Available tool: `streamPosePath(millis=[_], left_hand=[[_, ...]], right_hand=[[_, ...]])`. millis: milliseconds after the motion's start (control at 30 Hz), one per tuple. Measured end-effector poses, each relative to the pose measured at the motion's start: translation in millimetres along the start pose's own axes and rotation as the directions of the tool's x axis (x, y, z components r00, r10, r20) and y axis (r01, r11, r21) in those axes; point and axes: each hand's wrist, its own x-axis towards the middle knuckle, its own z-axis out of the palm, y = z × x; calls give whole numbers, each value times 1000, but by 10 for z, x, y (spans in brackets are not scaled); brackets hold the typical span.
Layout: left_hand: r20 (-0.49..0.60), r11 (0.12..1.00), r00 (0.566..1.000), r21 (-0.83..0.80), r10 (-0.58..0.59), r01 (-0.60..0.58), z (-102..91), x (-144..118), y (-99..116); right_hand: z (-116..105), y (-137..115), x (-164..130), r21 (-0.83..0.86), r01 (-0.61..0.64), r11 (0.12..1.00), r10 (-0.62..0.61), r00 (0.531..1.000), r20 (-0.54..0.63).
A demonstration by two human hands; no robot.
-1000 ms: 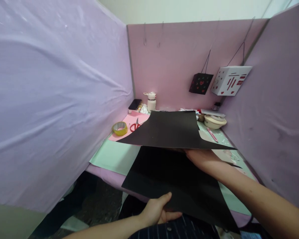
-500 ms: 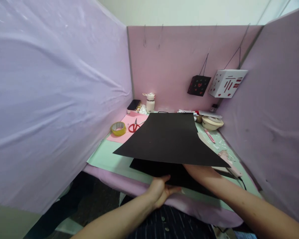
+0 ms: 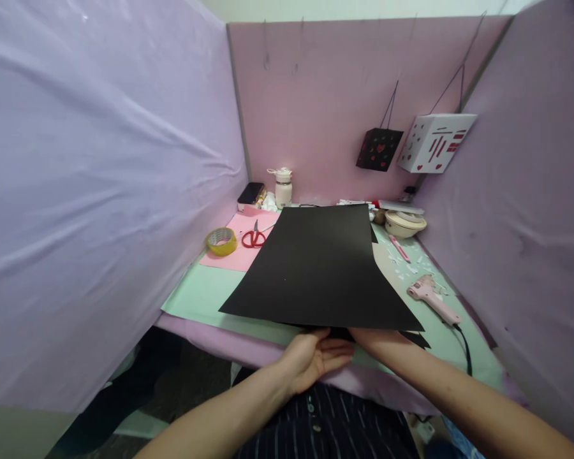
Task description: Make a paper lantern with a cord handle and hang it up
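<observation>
Black card lies flat across the middle of the tabletop, on a pale green mat, its near edge close to the tabletop's front. A second black sheet peeks out from under that near edge at the right. The left hand sits palm-up at the near edge, its fingers extended and loosely together, their tips reaching under the card. The right hand is hidden under the card's near right part; only its forearm shows, so I cannot tell how its fingers are set.

Left of the card, a pink sheet carries red scissors, with a yellow tape roll just beside them. At the back stand a small white bottle and a dark box. Right of the card lie a pink glue gun with a black cord, a pink knife and a cream bowl. Two paper lanterns hang over the right rear corner: a black one and a white one, both with red cut-outs.
</observation>
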Motion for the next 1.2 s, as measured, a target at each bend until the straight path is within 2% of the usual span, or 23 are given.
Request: streamPosePath(millis=[67, 133, 200, 267, 333, 433, 533, 600, 700, 767, 833, 933, 1033, 1133, 1200], left_hand=[[-14, 1000, 1000, -14, -8, 8, -46, -32, -7], [-9, 1000, 1000, 5, -27, 27, -89, -95, 4], [11, 994, 997, 87, -74, 73, -138, -200, 34], [29, 974, 993, 200, -117, 108, -205, -330, 78], [47, 964, 995, 256, -91, 76, -290, -445, 137], [68, 979, 997, 201, -31, 17, -406, -517, 247], [25, 993, 998, 106, -58, 55, -441, -487, 328], [-59, 996, 998, 84, -37, 42, -412, -466, 338], [-154, 993, 987, 117, 34, -16, -331, -495, 309], [-157, 987, 985, 157, 67, -42, -274, -557, 303], [-137, 979, 986, 191, 96, -69, -227, -636, 326], [-70, 963, 988, 243, 140, -120, -187, -742, 381], [32, 926, 980, 321, 198, -198, -213, -787, 406], [159, 872, 965, 417, 207, -256, -329, -789, 457], [304, 802, 945, 530, 124, -275, -448, -814, 559]], right_hand=[[-39, -45, -40, -21, -20, 1000, 20, 1000, 16], [-157, -95, -107, -41, 28, 999, -26, 998, 61], [-299, -116, -220, -47, 105, 993, -98, 987, 126], [-411, -99, -376, -21, 121, 992, -115, 974, 196], [-468, -63, -548, 47, 36, 998, -47, 962, 268], [-470, -17, -744, 215, -148, 965, 78, 950, 302], [-420, 46, -820, 469, -228, 853, 167, 972, 168], [-366, 127, -827, 650, -235, 723, 250, 966, 71], [-278, 300, -822, 849, -232, 475, 431, 903, 6], [-248, 412, -809, 902, -211, 377, 520, 854, -17], [-265, 495, -777, 891, -210, 403, 526, 850, -37], [-353, 560, -700, 768, -201, 608, 420, 902, -96], [-434, 578, -633, 589, -119, 799, 286, 937, -199], [-459, 590, -613, 483, -56, 874, 218, 933, -285], [-455, 614, -624, 468, -33, 883, 218, 912, -347]])
